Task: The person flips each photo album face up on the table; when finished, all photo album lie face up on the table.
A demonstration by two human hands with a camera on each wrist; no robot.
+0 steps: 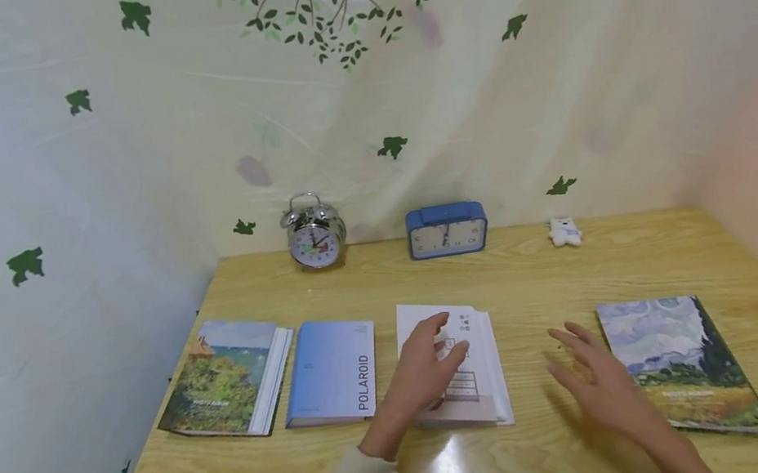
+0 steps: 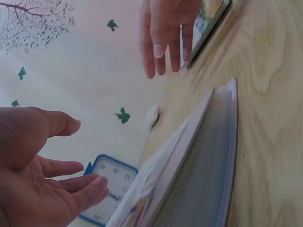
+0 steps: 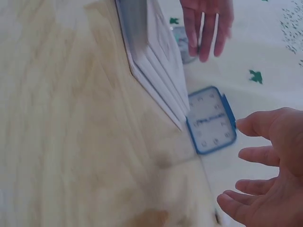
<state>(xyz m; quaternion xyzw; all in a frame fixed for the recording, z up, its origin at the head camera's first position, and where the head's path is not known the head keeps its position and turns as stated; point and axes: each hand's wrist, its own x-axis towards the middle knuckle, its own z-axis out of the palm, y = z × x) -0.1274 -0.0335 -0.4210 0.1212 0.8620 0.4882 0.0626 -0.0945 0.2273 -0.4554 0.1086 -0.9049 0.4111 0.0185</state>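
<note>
My left hand (image 1: 424, 370) hovers over a white-covered book (image 1: 484, 410) in the middle of the table, fingers loosely bent and holding nothing. In the left wrist view the page edges of that book (image 2: 189, 175) show beside the hand (image 2: 42, 175), with a gap between them. To the right, my right hand (image 1: 599, 383) hangs above the wood, nothing in its fingers. It is nearest a photo album (image 1: 682, 362) with a painted landscape cover. The right wrist view has the right hand's (image 3: 270, 170) fingers spread apart.
Left of the white book lie a blue Polaroid album (image 1: 333, 368) and another painted photo album (image 1: 223, 377). Along the back stand a silver twin-bell alarm clock (image 1: 315, 238), a blue clock (image 1: 448, 230) and a small white bear figure (image 1: 564, 232). A leaf-patterned curtain (image 1: 329, 112) hangs behind.
</note>
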